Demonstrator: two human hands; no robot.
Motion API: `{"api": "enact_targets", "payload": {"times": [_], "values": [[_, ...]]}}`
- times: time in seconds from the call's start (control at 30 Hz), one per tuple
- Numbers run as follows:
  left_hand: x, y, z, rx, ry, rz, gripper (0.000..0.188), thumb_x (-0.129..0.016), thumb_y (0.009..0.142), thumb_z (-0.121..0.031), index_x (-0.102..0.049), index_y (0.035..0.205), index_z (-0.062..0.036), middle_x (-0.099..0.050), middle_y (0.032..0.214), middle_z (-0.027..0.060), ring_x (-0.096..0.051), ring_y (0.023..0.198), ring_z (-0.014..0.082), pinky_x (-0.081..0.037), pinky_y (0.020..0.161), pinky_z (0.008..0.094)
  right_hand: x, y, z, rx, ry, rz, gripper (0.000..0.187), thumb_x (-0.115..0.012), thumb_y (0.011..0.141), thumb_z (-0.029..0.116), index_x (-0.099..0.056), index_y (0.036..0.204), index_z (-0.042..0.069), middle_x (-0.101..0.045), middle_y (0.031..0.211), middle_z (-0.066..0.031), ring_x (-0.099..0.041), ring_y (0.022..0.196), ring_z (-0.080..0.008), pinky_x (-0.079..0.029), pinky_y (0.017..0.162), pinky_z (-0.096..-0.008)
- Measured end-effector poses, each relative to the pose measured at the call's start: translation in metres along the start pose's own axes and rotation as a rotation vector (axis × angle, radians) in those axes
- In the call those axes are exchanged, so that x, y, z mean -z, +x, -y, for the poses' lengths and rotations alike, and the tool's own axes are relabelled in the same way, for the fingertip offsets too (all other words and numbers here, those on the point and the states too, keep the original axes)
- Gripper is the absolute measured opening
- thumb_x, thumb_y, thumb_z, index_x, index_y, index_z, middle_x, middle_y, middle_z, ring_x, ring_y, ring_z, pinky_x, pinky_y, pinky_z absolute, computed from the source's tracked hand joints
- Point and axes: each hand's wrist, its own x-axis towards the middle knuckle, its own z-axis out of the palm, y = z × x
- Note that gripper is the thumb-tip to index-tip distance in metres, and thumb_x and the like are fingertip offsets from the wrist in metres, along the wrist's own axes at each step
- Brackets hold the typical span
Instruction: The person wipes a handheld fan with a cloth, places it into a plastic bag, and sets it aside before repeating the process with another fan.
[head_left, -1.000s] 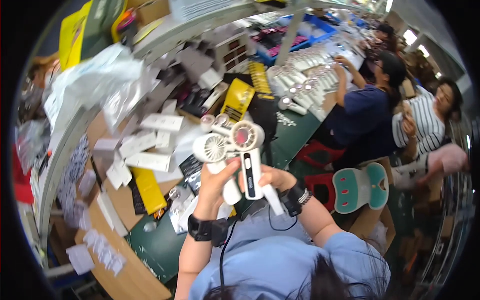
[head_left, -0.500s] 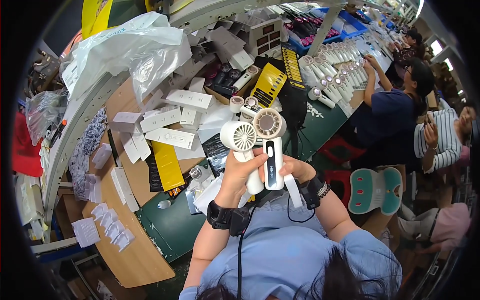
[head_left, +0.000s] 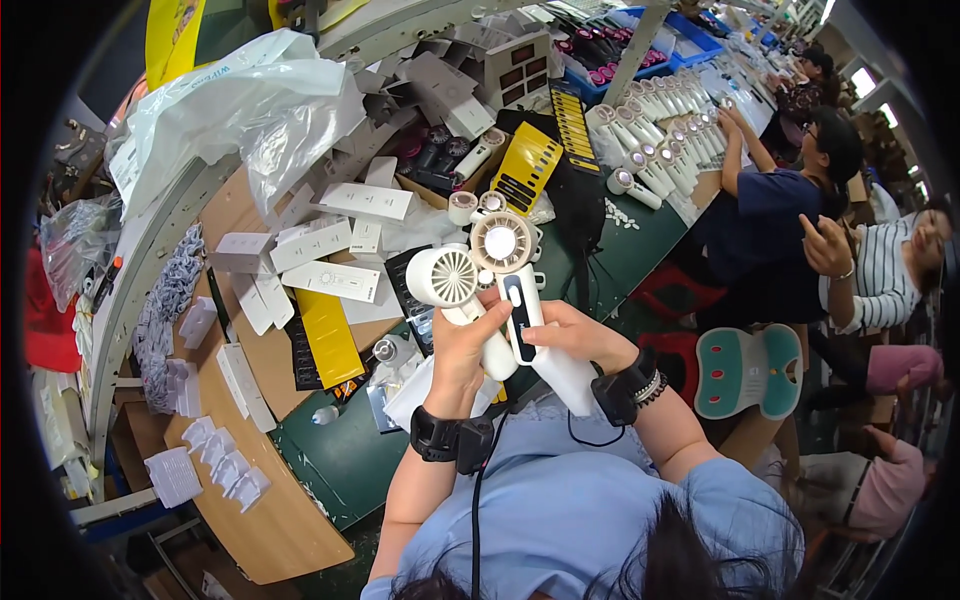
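Observation:
I hold two white handheld fans side by side in front of my chest, heads up. My left hand (head_left: 462, 345) is closed around the handle of the left fan (head_left: 443, 276), whose slatted head faces upward. The right fan (head_left: 503, 246) has a round head with a shiny centre and a dark panel on its handle. My right hand (head_left: 585, 335) grips that handle, its thumb lying on the panel. A white, flat, soft-looking piece (head_left: 566, 382) hangs below my right hand; whether I grip it I cannot tell. Several small-headed white fans (head_left: 490, 203) lie just beyond.
White boxes (head_left: 340, 281) lie heaped at the left with yellow cards (head_left: 332, 340). Grey cords (head_left: 170, 300) pile by the table's left edge. A clear plastic bag (head_left: 300, 120) hangs over the frame. At the far right, a person (head_left: 765, 205) handles rows of white fans (head_left: 680, 150).
Both fans have shifted slightly left and tilted. My right thumb has moved onto the dark panel, and more of the white piece shows below that hand.

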Motion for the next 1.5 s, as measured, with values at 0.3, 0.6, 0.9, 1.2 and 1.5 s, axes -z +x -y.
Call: {"api": "enact_targets", "payload": {"times": [0.3,0.6,0.9,1.2,1.5], "values": [[-0.001,-0.005,-0.007,-0.176,0.135,-0.008,0.042,-0.066,0.075,-0.002,-0.05,0.114,0.0008,-0.058,0.111,0.014,-0.06,0.077,0.0123,-0.049,0.071,0.0258,0.01,-0.028,0.028,0.1,-1.009,-0.588,0.044,-0.065,0.073,0.04,-0.058,0.089,0.0,-0.062,0.066,-0.0147,-0.064,0.062,-0.0278,-0.048,0.059,-0.0364],[-0.038,-0.003,-0.051,-0.23,0.162,0.47,0.051,-0.064,0.074,-0.001,-0.044,0.121,0.0006,-0.055,0.116,0.0177,-0.057,0.07,0.0091,-0.048,0.059,0.0211,0.012,-0.033,0.03,0.055,-0.979,-0.625,0.042,-0.067,0.07,0.041,-0.059,0.085,0.003,-0.062,0.067,-0.0159,-0.062,0.062,-0.0328,-0.048,0.059,-0.0388],[-0.002,0.005,-0.014,-0.114,-0.011,0.157,0.054,-0.069,0.072,-0.005,-0.045,0.12,0.0,-0.055,0.115,0.0151,-0.056,0.072,0.0103,-0.047,0.061,0.0216,0.011,-0.034,0.028,0.176,-0.928,-0.535,0.038,-0.068,0.071,0.037,-0.059,0.085,0.003,-0.062,0.066,-0.015,-0.063,0.063,-0.0313,-0.049,0.058,-0.0365],[0.007,-0.005,0.011,0.019,-0.158,0.06,0.046,-0.069,0.073,-0.004,-0.047,0.113,-0.0027,-0.056,0.099,0.0069,-0.056,0.084,0.0144,-0.048,0.073,0.0286,-0.021,-0.021,0.028,0.187,-0.725,-0.269,0.044,-0.064,0.073,0.045,-0.062,0.093,0.006,-0.064,0.069,-0.0145,-0.063,0.063,-0.032,-0.049,0.059,-0.0373],[0.024,-0.009,-0.002,0.187,-0.345,0.189,0.05,-0.067,0.074,-0.003,-0.044,0.118,-0.002,-0.057,0.099,0.0088,-0.059,0.091,0.0195,-0.05,0.081,0.0331,-0.038,-0.017,0.047,0.156,-0.856,-0.067,0.039,-0.068,0.072,0.043,-0.064,0.084,0.005,-0.062,0.065,-0.0109,-0.062,0.058,-0.0261,-0.048,0.058,-0.0339]]}}
